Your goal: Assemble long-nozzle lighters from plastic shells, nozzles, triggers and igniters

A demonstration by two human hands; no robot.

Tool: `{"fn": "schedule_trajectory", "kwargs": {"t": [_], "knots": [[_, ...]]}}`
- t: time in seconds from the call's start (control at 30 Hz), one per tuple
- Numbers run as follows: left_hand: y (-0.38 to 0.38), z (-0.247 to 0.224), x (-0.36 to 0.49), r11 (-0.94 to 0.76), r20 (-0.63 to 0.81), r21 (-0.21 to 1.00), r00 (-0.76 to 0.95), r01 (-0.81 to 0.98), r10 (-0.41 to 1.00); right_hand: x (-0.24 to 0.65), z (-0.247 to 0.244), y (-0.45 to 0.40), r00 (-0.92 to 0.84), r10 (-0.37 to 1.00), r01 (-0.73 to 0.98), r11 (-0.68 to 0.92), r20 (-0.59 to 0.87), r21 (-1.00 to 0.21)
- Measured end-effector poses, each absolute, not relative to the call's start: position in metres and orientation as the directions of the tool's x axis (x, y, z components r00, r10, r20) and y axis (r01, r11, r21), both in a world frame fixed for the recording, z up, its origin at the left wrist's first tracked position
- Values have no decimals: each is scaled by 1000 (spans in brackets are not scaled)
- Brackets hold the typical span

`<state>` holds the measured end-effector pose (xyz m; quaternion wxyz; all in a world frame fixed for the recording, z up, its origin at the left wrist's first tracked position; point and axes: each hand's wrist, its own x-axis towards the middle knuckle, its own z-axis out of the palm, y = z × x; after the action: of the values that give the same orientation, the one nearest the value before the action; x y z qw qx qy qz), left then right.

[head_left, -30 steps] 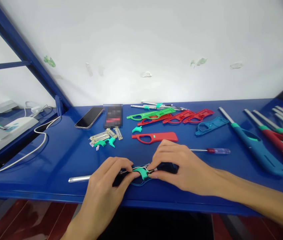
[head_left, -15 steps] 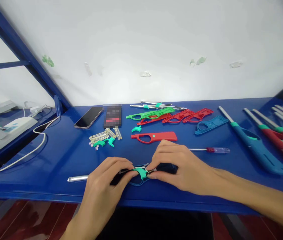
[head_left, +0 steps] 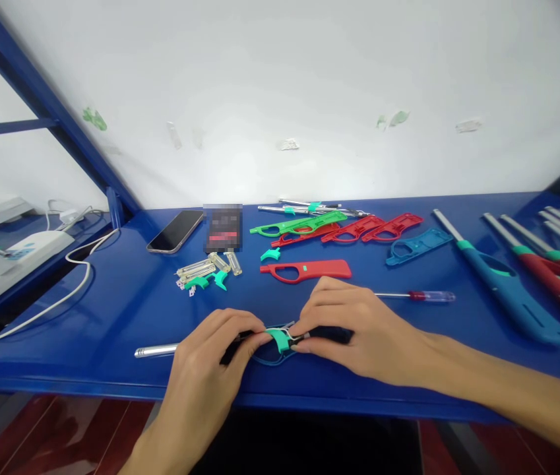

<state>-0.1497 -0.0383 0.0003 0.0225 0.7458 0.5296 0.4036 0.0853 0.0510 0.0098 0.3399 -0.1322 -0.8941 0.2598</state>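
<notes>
A blue lighter casing [head_left: 268,360] lies near the table's front edge, mostly covered by my hands. My left hand [head_left: 215,353] pinches the green trigger [head_left: 280,340] at its left end. From under that hand a metal lighter tube [head_left: 155,350] sticks out to the left. My right hand [head_left: 343,323] has thumb and fingertips closed just right of the trigger, on a small dark piece with thin white wires. What exactly those fingertips grip is partly hidden. Behind my right hand lies a screwdriver [head_left: 431,297] with a clear and red handle.
Red casing half [head_left: 309,271], green casing half [head_left: 299,225] and loose triggers [head_left: 220,280] lie behind my hands. Small clear fuel tanks [head_left: 198,270] and a phone [head_left: 175,232] are at left. A blue lighter [head_left: 517,297] and several red ones lie at right.
The green trigger between my fingertips has shifted very slightly. Both hands otherwise keep the same place and grip.
</notes>
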Motion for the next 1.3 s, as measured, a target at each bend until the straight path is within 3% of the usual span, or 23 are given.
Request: {"fn": "schedule_trajectory", "kwargs": {"t": [0.87,1.3], "knots": [[-45,4,-152,-449,519,494,162,744,839,86,11,48,-764,401,105,851,506,-515],[-48,7,-145,-609,553,327,377,722,743,85,8,47,-761,379,119,879,526,-462]]}}
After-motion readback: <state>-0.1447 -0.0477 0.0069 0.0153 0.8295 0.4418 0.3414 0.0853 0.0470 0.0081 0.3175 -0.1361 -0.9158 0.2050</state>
